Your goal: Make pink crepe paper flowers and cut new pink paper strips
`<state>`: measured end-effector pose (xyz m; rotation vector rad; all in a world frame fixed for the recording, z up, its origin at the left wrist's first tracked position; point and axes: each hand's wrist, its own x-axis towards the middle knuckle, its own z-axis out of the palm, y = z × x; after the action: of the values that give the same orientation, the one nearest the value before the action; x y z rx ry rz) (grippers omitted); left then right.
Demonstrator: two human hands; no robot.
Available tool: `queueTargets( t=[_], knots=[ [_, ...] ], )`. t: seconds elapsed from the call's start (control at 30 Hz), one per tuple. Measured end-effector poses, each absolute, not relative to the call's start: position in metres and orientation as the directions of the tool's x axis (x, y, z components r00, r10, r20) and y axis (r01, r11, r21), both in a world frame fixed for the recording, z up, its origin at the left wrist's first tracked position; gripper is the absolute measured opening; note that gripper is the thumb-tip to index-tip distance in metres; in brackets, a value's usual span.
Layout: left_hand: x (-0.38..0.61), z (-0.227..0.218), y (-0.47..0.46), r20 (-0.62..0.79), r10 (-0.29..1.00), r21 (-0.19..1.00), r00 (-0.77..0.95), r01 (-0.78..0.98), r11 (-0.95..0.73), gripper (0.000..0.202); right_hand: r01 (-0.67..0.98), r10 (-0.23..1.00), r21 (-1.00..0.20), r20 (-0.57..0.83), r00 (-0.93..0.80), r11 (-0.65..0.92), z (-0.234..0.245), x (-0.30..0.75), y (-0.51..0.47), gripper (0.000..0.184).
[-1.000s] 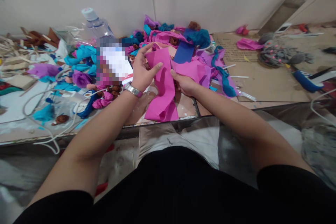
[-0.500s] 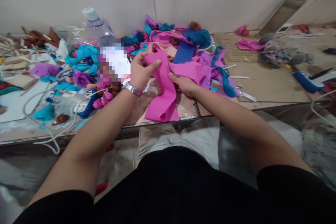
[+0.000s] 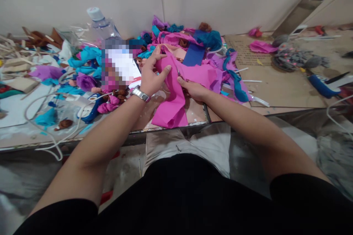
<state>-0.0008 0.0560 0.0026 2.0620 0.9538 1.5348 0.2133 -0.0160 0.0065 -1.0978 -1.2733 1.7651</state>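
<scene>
A strip of bright pink crepe paper (image 3: pixel 172 106) hangs from my hands down to the table's front edge, its upper part spreading to the right. My left hand (image 3: pixel 154 71), with a metal watch (image 3: pixel 140 93) on the wrist, grips the paper's upper left edge between thumb and fingers. My right hand (image 3: pixel 194 89) is closed around scissors (image 3: pixel 178 72); only a short dark piece of them shows past the thumb, against the paper. The handles are hidden by the hand and the paper.
A phone (image 3: pixel 135 69) stands left of my left hand, before a clear bottle (image 3: pixel 103 24). Crumpled blue, purple and pink paper (image 3: pixel 88 57) covers the left side. A white cable (image 3: pixel 41 97) loops over the front edge. Cardboard (image 3: pixel 284 93) lies at right, with a blue-handled tool (image 3: pixel 321 85).
My left hand has shifted slightly right and its thumb has moved along the paper. The upper pink paper lies flatter and spreads wider to the right. My right hand stays almost in place.
</scene>
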Motion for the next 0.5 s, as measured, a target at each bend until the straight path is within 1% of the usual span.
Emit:
queueTargets(
  t=[0.1, 0.17, 0.33, 0.4, 0.5],
  knots=[
    [0.001, 0.006, 0.052, 0.681, 0.715, 0.652, 0.158, 0.313, -0.690, 0.050, -0.066, 0.872, -0.948, -0.258, -0.417, -0.312, 0.008, 0.211, -0.017, 0.054],
    [0.001, 0.008, 0.051, 0.680, 0.720, 0.659, 0.141, 0.314, -0.684, 0.047, -0.063, 0.866, -0.944, -0.268, -0.421, -0.323, 0.007, 0.211, -0.016, 0.053],
    [-0.001, 0.008, 0.055, 0.617, 0.783, 0.738, 0.083, 0.284, -0.612, 0.056, -0.062, 0.861, -0.950, -0.248, -0.443, -0.306, -0.001, 0.213, -0.013, 0.052],
    [-0.001, 0.007, 0.057, 0.602, 0.794, 0.758, 0.081, 0.254, -0.601, 0.060, -0.100, 0.856, -0.947, -0.226, -0.465, -0.304, -0.003, 0.214, -0.011, 0.048],
    [-0.001, 0.006, 0.058, 0.598, 0.795, 0.772, 0.100, 0.197, -0.605, 0.059, -0.193, 0.858, -0.945, -0.139, -0.495, -0.264, -0.006, 0.215, -0.010, 0.040]
  ],
)
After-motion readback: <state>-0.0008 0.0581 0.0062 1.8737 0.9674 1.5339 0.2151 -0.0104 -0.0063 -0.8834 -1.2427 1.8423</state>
